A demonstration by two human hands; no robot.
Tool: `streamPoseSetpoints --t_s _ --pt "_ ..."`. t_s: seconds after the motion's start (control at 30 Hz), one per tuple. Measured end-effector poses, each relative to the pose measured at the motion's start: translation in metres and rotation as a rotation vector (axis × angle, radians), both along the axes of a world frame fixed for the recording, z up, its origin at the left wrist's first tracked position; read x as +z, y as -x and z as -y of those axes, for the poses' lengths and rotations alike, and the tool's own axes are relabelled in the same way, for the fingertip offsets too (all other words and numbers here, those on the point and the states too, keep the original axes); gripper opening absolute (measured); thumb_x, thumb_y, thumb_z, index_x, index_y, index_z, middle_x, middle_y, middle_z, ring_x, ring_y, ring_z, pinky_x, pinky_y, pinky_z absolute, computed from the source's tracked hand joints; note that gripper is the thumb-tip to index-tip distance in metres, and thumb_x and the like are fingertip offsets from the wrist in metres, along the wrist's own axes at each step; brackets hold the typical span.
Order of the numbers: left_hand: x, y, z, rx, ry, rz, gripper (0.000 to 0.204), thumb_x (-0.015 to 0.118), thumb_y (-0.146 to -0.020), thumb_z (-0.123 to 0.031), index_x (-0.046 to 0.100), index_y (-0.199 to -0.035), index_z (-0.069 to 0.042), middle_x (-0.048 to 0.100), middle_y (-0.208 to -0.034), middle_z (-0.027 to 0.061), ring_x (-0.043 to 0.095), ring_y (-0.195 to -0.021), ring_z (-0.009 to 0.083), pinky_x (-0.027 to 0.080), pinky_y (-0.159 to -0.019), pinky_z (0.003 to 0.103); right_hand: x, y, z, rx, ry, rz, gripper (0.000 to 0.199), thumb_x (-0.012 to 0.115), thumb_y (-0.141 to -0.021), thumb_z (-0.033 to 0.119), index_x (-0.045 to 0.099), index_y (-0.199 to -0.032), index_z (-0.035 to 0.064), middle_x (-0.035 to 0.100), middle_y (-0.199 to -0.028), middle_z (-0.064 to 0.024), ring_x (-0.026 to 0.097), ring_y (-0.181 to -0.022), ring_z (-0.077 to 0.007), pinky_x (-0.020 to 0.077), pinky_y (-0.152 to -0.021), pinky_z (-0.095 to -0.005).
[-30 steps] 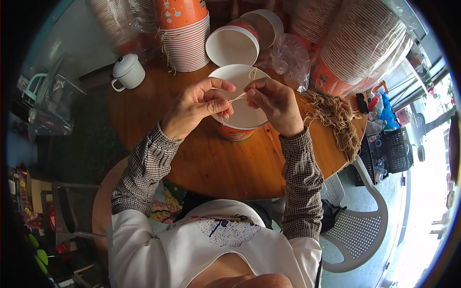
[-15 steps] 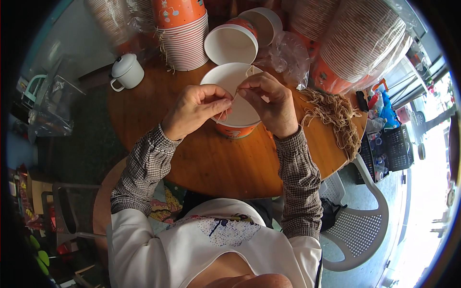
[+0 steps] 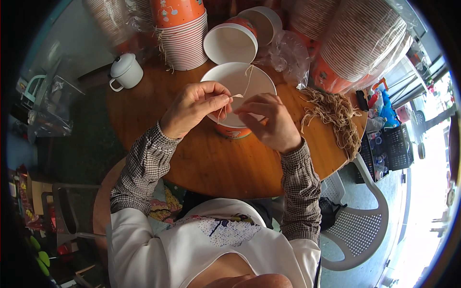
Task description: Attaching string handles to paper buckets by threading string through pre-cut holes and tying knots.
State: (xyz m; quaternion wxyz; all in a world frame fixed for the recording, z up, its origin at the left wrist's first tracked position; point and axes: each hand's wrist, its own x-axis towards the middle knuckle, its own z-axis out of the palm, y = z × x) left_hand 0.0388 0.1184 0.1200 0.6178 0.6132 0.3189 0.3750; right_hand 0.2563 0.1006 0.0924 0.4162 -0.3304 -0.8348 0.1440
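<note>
A paper bucket point(image 3: 234, 131), orange outside and white inside, stands on the table under both hands. My left hand point(image 3: 194, 106) is closed over its near left side, thumb and forefinger pinching a thin beige string point(image 3: 248, 85). A small loop of the string sticks out from the fingertips. From there it runs to the bucket's far rim, and another strand hangs below the left fingers. Just right of that, my right hand point(image 3: 271, 122) hovers over the bucket's right side. Its thumb and fingers are apart, slightly blurred, and no string shows in them.
Loose beige string lies in a tangled heap point(image 3: 336, 117) on the wooden table point(image 3: 225, 168) at right. Behind are a stack of buckets point(image 3: 182, 45), two tipped buckets, crumpled plastic point(image 3: 289, 60) and bagged bucket stacks point(image 3: 362, 43). A white lidded mug point(image 3: 127, 72) stands far left.
My right hand has come away from the string at the left fingertips, moving slightly down and right. The left hand still pinches the string, whose loop now shows.
</note>
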Motion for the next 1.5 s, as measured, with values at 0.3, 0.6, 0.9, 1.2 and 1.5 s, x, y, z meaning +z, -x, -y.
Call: streamPoseSetpoints --t_s 0.3,0.6,0.9,1.2,1.5 --pt "0.001 0.002 0.002 0.007 -0.011 -0.059 0.018 0.058 -0.094 -0.014 0.062 -0.100 0.003 0.065 -0.085 0.0038 0.061 -0.076 0.0070 0.051 -0.072 0.022 0.011 0.012 0.003 -0.017 0.288 -0.361 0.025 0.066 -0.085 0.001 0.064 -0.110 -0.0002 0.068 -0.090 -0.0057 0.063 -0.088 -0.0119 0.0496 -0.081 -0.0279" --pt "0.003 0.002 0.010 -0.004 -0.040 -0.015 0.017 0.060 -0.093 -0.012 0.060 -0.105 0.001 0.063 -0.088 0.0028 0.060 -0.079 0.0064 0.051 -0.073 0.022 0.003 0.013 -0.006 -0.024 0.408 -0.571 0.010 0.069 -0.084 0.005 0.068 -0.093 0.0000 0.070 -0.081 -0.0030 0.063 -0.076 -0.0083 0.0513 -0.074 -0.0250" --pt "-0.005 0.021 0.014 0.027 -0.484 -0.376 0.016 0.063 -0.087 0.000 0.057 -0.101 0.003 0.056 -0.102 0.0032 0.059 -0.094 0.0096 0.050 -0.082 0.024 0.005 0.015 -0.005 -0.005 0.388 -0.633 0.010 0.069 -0.085 0.005 0.068 -0.093 -0.0003 0.068 -0.081 -0.0025 0.060 -0.077 -0.0070 0.0500 -0.072 -0.0243" --pt "-0.002 0.016 0.011 0.103 -0.206 -0.086 0.010 0.057 -0.094 -0.009 0.057 -0.094 0.002 0.061 -0.084 0.0022 0.058 -0.077 0.0069 0.049 -0.074 0.022 0.007 0.015 0.002 -0.180 0.051 -0.343 0.012 0.069 -0.081 0.003 0.068 -0.093 0.0025 0.068 -0.086 -0.0077 0.066 -0.079 -0.0181 0.0521 -0.072 -0.0290" --pt "-0.010 0.005 0.007 0.174 -0.359 -0.207 0.009 0.056 -0.092 -0.002 0.056 -0.101 0.000 0.061 -0.088 0.0031 0.058 -0.075 0.0078 0.048 -0.065 0.023 0.015 0.019 0.007 -0.211 0.053 -0.286 0.009 0.066 -0.083 0.000 0.067 -0.092 0.0000 0.068 -0.087 -0.0074 0.063 -0.082 -0.0159 0.0497 -0.076 -0.0278"
